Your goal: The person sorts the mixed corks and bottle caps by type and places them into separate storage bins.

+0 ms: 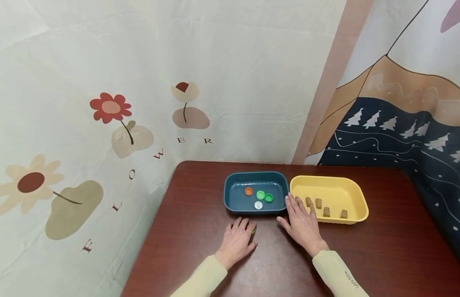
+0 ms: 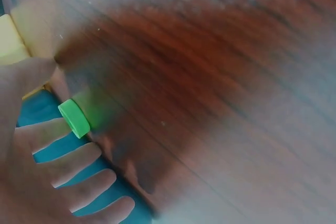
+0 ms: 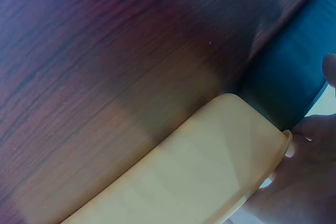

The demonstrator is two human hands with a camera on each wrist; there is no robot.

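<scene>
My left hand [image 1: 235, 244] is over the table just in front of the blue tray [image 1: 230, 209], fingers spread. A green bottle cap [image 2: 74, 118] stands on its edge at the index fingertip, with the thumb apart from it. My right hand [image 1: 303, 227] lies at the near corner where the blue tray meets the yellow tray [image 1: 357, 220], its fingers extended over the rims. Inside the blue tray are an orange cap [image 1: 248, 191], a white cap [image 1: 258, 205] and two green caps [image 1: 260, 194]. Several brown corks [image 1: 326, 212] lie in the yellow tray.
Both trays stand side by side toward the back of the dark red-brown wooden table [image 1: 192, 198]. Behind it hangs a pale printed cloth [image 1: 244, 82] with flowers and letters. At the right is a dark part with white trees [image 1: 393, 123].
</scene>
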